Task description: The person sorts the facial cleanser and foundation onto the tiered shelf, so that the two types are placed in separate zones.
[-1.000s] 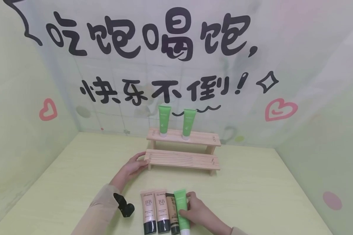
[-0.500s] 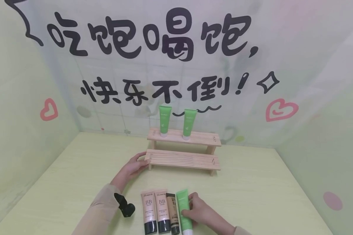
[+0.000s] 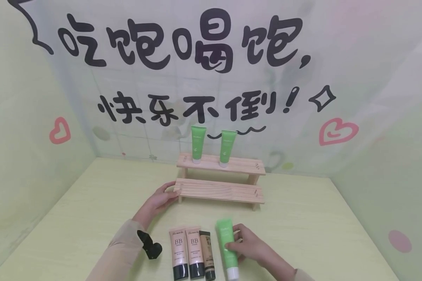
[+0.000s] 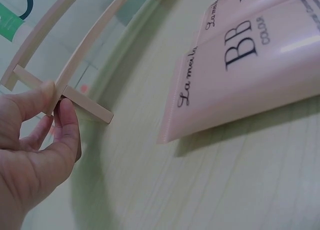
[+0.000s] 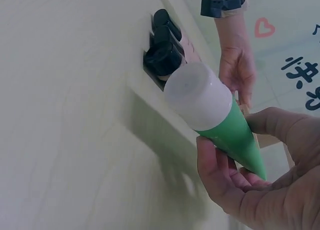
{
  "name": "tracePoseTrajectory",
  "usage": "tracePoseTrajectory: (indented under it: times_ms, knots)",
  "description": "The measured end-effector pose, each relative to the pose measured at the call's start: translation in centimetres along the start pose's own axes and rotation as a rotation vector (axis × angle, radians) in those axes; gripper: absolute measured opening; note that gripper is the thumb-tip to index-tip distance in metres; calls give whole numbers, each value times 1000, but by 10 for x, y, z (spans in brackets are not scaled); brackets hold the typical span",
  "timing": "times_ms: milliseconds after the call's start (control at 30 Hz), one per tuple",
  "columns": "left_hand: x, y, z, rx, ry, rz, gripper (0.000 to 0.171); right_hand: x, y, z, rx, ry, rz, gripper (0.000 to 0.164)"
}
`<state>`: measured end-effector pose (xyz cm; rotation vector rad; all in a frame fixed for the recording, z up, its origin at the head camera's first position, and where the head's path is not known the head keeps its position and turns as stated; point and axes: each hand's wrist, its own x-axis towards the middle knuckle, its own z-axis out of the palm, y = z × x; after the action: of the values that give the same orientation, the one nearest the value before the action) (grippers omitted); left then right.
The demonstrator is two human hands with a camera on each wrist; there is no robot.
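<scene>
My left hand (image 3: 159, 201) pinches the left end of the lower board of a two-step wooden stand (image 3: 219, 190); in the left wrist view the thumb lies on one face and the fingers (image 4: 69, 125) beneath. My right hand (image 3: 250, 246) holds a green squeeze tube (image 3: 226, 242) with a white cap (image 5: 197, 95) between thumb and fingers. The tube's shadow falls on the table beside it in the right wrist view. To its left lie two pink BB cream tubes (image 3: 178, 248) and a slimmer brown tube (image 3: 207, 249) with dark caps.
Two more green tubes (image 3: 198, 144) stand upright, caps down, on the stand's upper board (image 3: 246, 165). A printed backdrop (image 3: 288, 78) rises behind the pale table (image 3: 302, 218), with side walls left and right. A black wrist device (image 3: 149, 245) sits on the left sleeve.
My right hand has moved the green tube to the right and slightly up, away from the brown tube, opening a gap between them. My left hand stays on the stand.
</scene>
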<state>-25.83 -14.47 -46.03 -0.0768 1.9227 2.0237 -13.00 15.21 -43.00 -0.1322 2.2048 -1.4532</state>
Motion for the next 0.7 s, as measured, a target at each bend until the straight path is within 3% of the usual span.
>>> tracePoseTrajectory:
  times_ms: [367,700]
  knots:
    - [1,-1,-1,-6,3,-4,61,-2,-16,-27,22,49,-40,59]
    - [1,-2,0,-4,0,0,62,-1,-35,-53,17,165,-52,57]
